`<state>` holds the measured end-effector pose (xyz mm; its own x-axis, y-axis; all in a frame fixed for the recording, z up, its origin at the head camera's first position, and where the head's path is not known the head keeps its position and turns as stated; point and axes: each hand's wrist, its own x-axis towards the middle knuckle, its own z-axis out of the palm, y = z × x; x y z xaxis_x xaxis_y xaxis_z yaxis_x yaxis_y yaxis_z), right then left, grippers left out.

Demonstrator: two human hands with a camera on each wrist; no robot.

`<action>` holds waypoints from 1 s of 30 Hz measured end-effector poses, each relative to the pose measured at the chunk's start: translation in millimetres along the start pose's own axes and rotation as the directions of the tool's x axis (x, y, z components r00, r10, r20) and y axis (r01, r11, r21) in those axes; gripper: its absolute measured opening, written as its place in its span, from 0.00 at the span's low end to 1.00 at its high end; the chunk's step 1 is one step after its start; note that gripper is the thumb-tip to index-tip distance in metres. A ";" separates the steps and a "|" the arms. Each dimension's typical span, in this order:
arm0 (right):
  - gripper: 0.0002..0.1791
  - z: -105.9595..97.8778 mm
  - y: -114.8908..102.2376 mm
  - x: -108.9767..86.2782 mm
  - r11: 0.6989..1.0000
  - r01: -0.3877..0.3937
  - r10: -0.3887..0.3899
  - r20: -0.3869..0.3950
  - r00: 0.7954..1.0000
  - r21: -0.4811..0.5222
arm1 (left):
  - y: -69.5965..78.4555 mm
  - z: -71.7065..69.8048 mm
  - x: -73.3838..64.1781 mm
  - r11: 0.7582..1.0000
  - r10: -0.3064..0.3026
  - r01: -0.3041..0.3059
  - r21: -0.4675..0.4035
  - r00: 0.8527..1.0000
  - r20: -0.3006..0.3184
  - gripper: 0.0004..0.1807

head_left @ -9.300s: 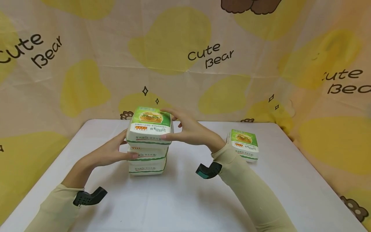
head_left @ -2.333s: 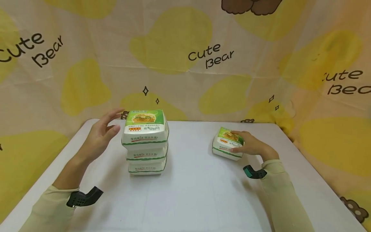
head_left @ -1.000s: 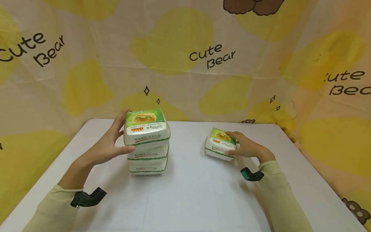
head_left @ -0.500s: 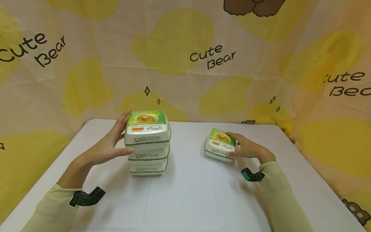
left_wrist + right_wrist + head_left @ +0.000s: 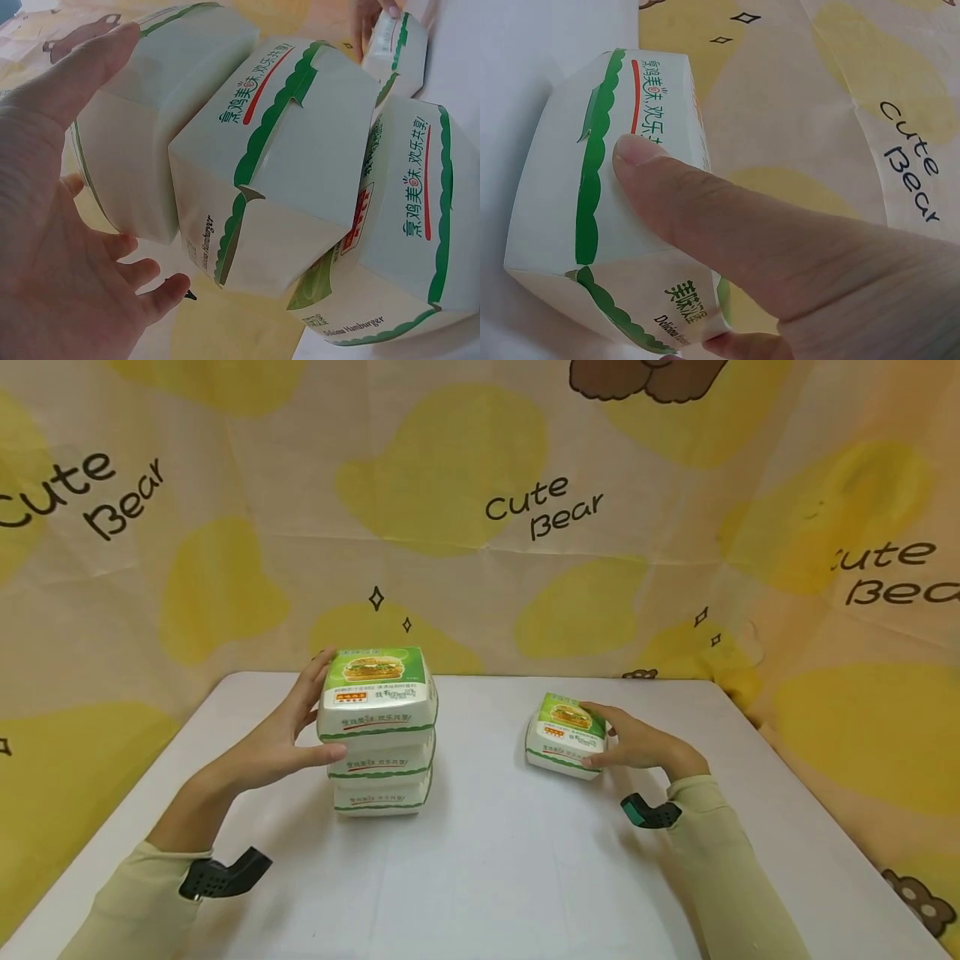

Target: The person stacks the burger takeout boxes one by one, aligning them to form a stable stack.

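Note:
Three white-and-green burger boxes stand stacked on the left of the table, the top box (image 5: 375, 689) overhanging the middle box (image 5: 382, 762) and bottom box (image 5: 381, 797) slightly. My left hand (image 5: 258, 752) spans the stack's left side, thumb in front and fingers reaching behind; the left wrist view shows these fingers (image 5: 161, 296) loosely extended, and contact is unclear. To the right, a single burger box (image 5: 564, 737) sits slightly turned on the table. My right hand (image 5: 641, 743) grips its right side, thumb (image 5: 641, 154) pressed on the front face, other fingers mostly hidden behind.
The white table (image 5: 480, 860) runs up to a hanging cloth (image 5: 442, 468) printed with yellow patches and bear motifs. White tabletop lies between the stack and the single box. Both wrists carry dark camera mounts (image 5: 225, 872).
My right hand has left the stack's top box, taken hold of the single box and slid it left. My left hand drew off the stack, then came back around it. Little moves in the last second.

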<state>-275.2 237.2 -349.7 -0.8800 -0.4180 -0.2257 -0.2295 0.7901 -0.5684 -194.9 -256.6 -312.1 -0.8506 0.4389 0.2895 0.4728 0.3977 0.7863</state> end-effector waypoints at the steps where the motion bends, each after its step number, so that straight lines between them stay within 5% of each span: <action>1: 0.58 0.1 -0.4 0.3 1.000 -0.001 0.001 0.000 1.000 0.001 | -0.2 0.1 -0.2 1.000 -0.002 0.002 0.002 1.000 -0.001 0.64; 30: 0.57 7.9 -3.9 6.4 1.000 0.015 -0.016 -0.033 0.999 -0.016 | -4.1 -0.1 1.3 1.000 0.015 -0.015 -0.012 1.000 0.001 0.60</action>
<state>-276.7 227.9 -355.3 -0.8896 -0.4153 -0.1900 -0.2497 0.7906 -0.5591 -198.0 -257.7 -314.9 -0.8432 0.4456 0.3006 0.4827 0.3818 0.7882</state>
